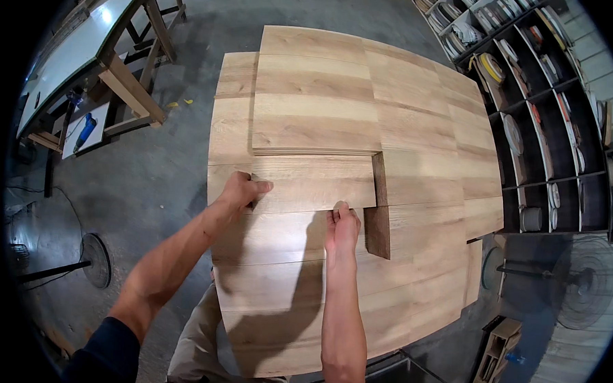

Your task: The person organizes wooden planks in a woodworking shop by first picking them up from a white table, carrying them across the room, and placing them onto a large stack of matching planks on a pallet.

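A rectangular wood-grain panel (pixel 314 180) lies in front of me, among stacks of similar panels. My left hand (pixel 241 191) is closed on its left end, thumb on top and fingers out of sight beneath. At its near edge, my right hand (pixel 344 229) pinches the board with the thumb above and fingers curled below. Just beyond the panel rises a stack of like boards (pixel 314 103), whose layered near edges show. Darker side faces of neighbouring stacks (pixel 378 232) show to the right of the panel.
Black shelving (pixel 542 120) with rolls of edge banding stands at the right. A standing fan (pixel 580 275) is at the lower right. To the left are a white-topped workbench (pixel 87 41), a blue power tool (pixel 85 130) and a round stand base (pixel 97 260) with cables.
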{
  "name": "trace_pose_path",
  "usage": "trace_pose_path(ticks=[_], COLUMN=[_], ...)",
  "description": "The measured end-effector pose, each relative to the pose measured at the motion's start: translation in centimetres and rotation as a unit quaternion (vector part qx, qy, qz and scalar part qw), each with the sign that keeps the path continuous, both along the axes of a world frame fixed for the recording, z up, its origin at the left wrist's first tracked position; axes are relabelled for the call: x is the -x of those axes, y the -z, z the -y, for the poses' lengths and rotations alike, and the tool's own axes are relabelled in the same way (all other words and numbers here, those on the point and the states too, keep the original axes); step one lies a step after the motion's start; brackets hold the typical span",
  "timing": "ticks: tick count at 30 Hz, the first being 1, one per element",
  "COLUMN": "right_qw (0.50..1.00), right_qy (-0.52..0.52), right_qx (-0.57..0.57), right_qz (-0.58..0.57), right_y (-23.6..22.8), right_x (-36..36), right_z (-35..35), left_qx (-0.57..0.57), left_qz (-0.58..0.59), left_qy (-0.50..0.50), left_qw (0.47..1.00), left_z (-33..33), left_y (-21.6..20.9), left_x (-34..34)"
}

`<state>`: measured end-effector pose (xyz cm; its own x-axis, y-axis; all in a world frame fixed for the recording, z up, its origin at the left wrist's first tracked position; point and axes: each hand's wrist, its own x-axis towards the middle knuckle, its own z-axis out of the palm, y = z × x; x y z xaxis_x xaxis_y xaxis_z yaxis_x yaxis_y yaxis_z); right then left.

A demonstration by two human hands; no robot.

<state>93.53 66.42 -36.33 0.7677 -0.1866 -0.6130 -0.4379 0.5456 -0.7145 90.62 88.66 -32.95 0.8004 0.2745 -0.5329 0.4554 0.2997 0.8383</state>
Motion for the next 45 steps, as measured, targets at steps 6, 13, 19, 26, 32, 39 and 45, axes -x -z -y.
trace_pose_path(ticks=[6, 13, 19, 26, 32, 39, 45], right_qw=[1.0, 0.999, 0.988, 0.985, 0.984, 0.983, 0.982], right_qy=[0.005, 0.033, -0.031, -0.03, -0.039, -0.035, -0.013], right_qx=[-0.01, -0.023, -0.078, -0.112, -0.074, -0.059, -0.055], right_qz=[0.019, -0.012, -0.131, -0.13, -0.156, -0.171, -0.182], right_y=[-0.1, -0.1, 0.7, 1.8, 0.5, -1.5, -1.3], right_x=[-0.6, -0.4, 1.3, -0.1, -0.6, -1.4, -0.1], right_z=[0.1, -1.1, -3.8, -1.7, -2.1, -2.8, -3.6], left_qx=[-0.012, -0.061, -0.017, 0.069, 0.085, 0.078, 0.031], left_qz=[-0.043, -0.054, 0.063, 0.089, 0.121, 0.107, 0.158], left_qy=[0.055, 0.14, 0.044, -0.043, -0.051, 0.021, -0.06], left_qw=[0.997, 0.987, 0.997, 0.993, 0.988, 0.991, 0.985], left_z=[0.3, -1.3, -0.5, -1.3, -1.7, -3.2, -5.0], left_y=[-0.2, 0.1, 3.1, 4.0, 5.1, 5.4, 8.0], left_x=[-0.5, -1.0, 1.2, 1.7, 1.6, 0.3, -0.2])
